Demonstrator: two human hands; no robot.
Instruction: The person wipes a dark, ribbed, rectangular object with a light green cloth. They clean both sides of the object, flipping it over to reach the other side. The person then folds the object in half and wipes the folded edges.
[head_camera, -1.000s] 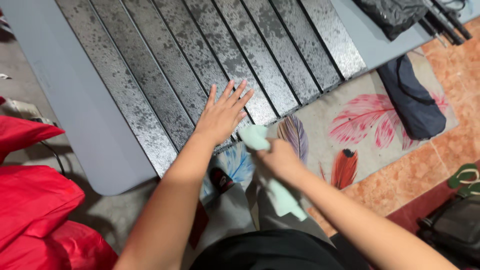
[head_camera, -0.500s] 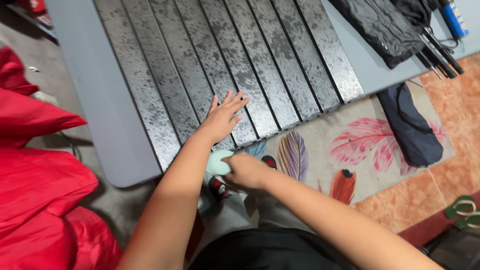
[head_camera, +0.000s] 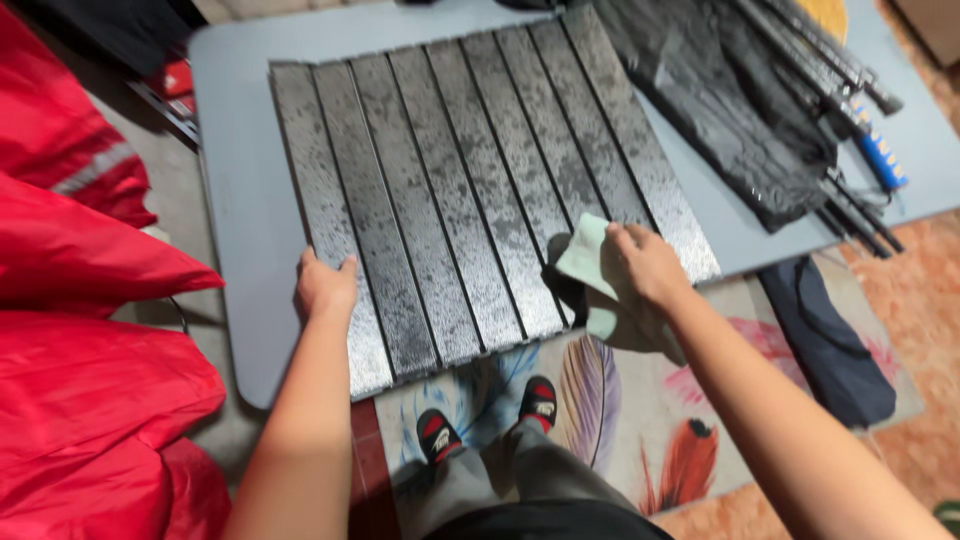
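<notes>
A slatted metal panel (head_camera: 470, 190), dark and mottled, lies flat on the grey table (head_camera: 235, 180). The left hand (head_camera: 325, 288) curls over the panel's near left edge, fingers closed on it. The right hand (head_camera: 648, 265) presses a pale green cloth (head_camera: 590, 270) against the panel's near right corner, fingers bent over it. Black folded fabric (head_camera: 720, 110) and poles (head_camera: 850, 120) lie just right of the panel.

A pale blue-grey surface (head_camera: 235, 270) with rounded corners fills the upper view. Below it lies a rug (head_camera: 620, 420) printed with large feathers in pink, orange and blue, over an orange mottled floor (head_camera: 915, 300). Red fabric (head_camera: 90, 400) bulks along the left edge, above bare grey floor (head_camera: 185, 225). A dark blue bag (head_camera: 830, 340) rests on the rug at right.
</notes>
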